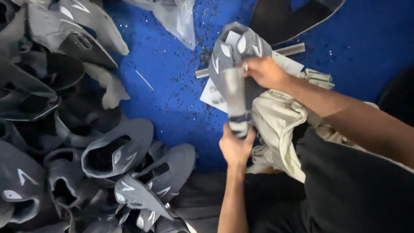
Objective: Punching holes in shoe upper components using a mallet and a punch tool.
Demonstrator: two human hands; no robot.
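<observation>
Left hand has its fingers clenched around the lower end of a grey shoe upper, gripping it from below where the piece narrows to a dark band. Right hand comes in from the right, fingers closed on the upper's right side near its top, one pale fingernail showing against the grey. Between the two hands the shoe upper hangs stretched top to bottom, held up above the blue surface, its white stripe marks facing the camera near the top.

Just behind it, a white paper sheet lies flat on the blue, partly hidden by the upper. A grey bar runs behind it on a slant, its left end poking out on the far side. To the right, under the right forearm, a crumpled beige cloth lies bunched up, touching the person's dark clothing. Dark specks are scattered across the blue around the paper.

Further out: a clear plastic bag at the top edge, and the whole left side is taken by a pile of grey shoe uppers, stacked and overlapping, well apart from the hands.
</observation>
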